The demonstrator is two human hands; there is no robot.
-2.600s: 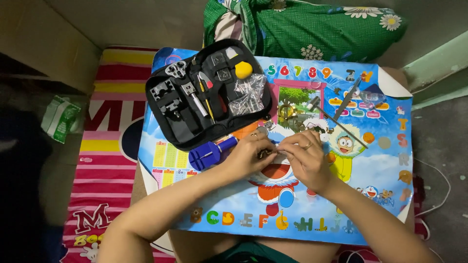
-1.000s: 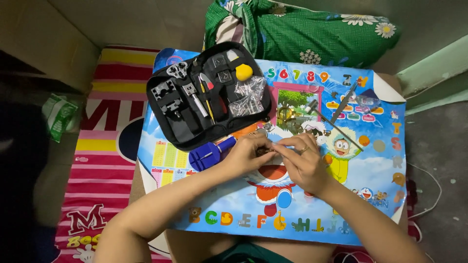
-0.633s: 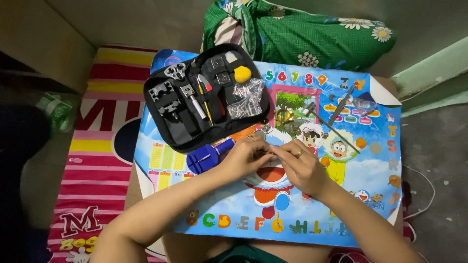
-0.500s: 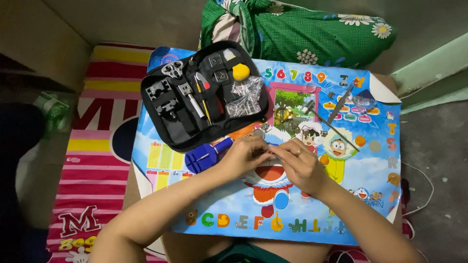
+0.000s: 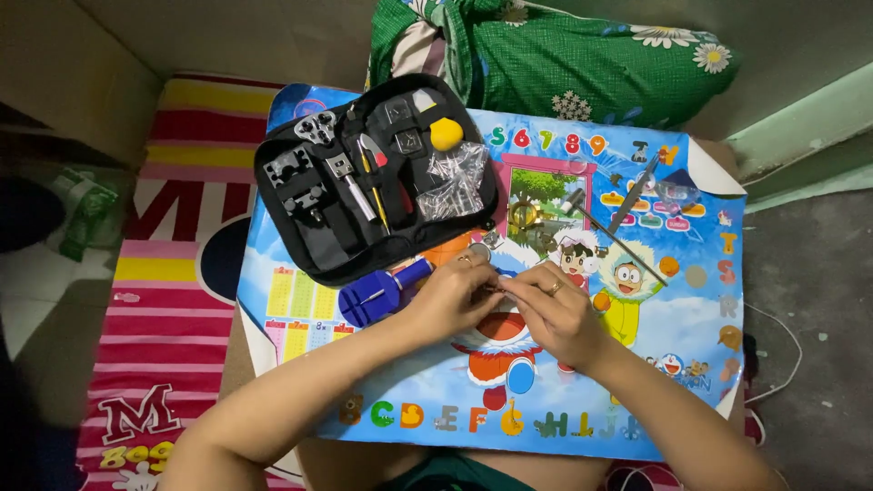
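My left hand [image 5: 447,296] and my right hand [image 5: 551,315] meet over the middle of a colourful cartoon poster [image 5: 655,364] spread on a low surface. The fingertips of both hands pinch a small metal part [image 5: 496,289]; it is too small to tell what kind. A ring shows on a finger of each hand. A blue hand tool [image 5: 380,292] lies just left of my left hand. Behind it an open black tool case [image 5: 314,241] holds several small metal tools, a yellow piece [image 5: 446,134] and a clear bag of parts [image 5: 455,178].
Thin metal rods [image 5: 621,242] and a slim metal tool [image 5: 634,188] lie on the poster at the upper right. A green flowered pillow [image 5: 582,64] lies behind the poster. A red and pink striped mat [image 5: 155,273] lies to the left, with a green packet [image 5: 89,205] beyond it.
Both hands stay together on the small part with only slight finger movement. The view has drifted a little.
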